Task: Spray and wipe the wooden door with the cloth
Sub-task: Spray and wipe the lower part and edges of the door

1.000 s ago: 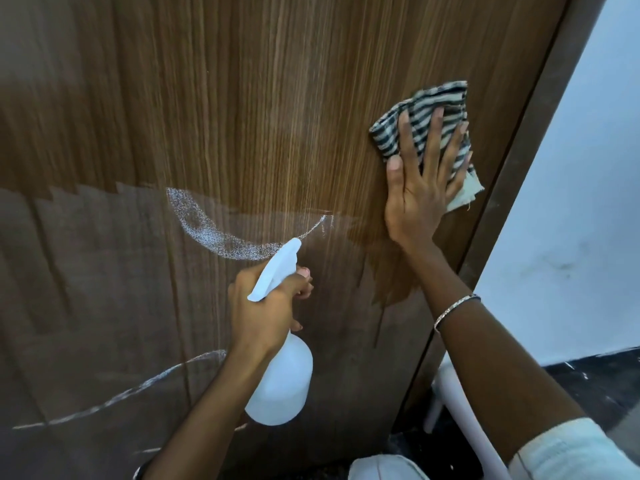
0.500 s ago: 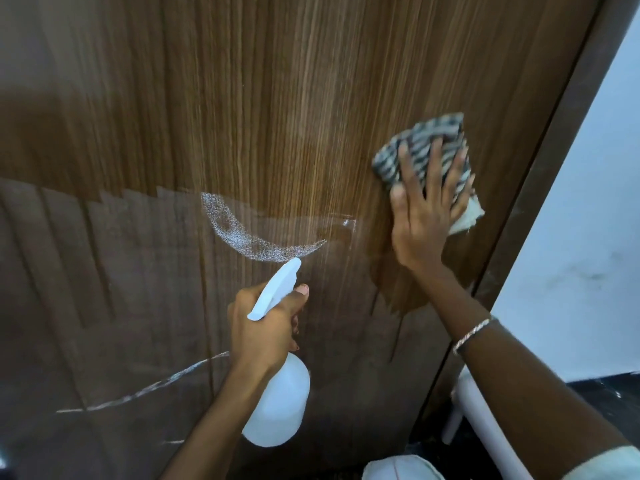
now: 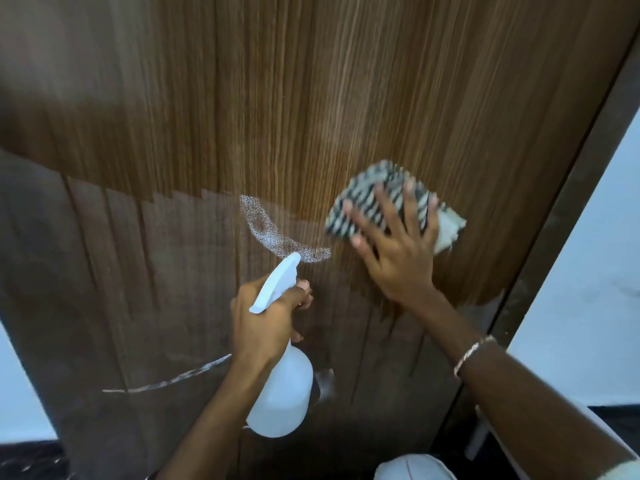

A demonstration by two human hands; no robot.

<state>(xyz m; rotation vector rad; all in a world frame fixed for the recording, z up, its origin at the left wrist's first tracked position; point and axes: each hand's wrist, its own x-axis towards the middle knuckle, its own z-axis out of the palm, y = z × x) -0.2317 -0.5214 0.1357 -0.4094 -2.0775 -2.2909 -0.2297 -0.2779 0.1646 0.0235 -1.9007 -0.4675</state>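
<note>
Wiping mid-door, pressing the striped cloth (image 3: 372, 202) flat against the wooden door (image 3: 311, 98) near its right edge with spread fingers of the right hand (image 3: 398, 254), gripping the spray bottle (image 3: 280, 393) in the left hand (image 3: 263, 323), upper part looking done, misty arc (image 3: 270, 237) and dull lower half seemingly left.

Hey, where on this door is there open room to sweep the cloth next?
Free: the wooden door above the cloth, and left of the spray arc. Crowded: low centre, where the left hand grips the spray bottle beside the right hand.
</note>
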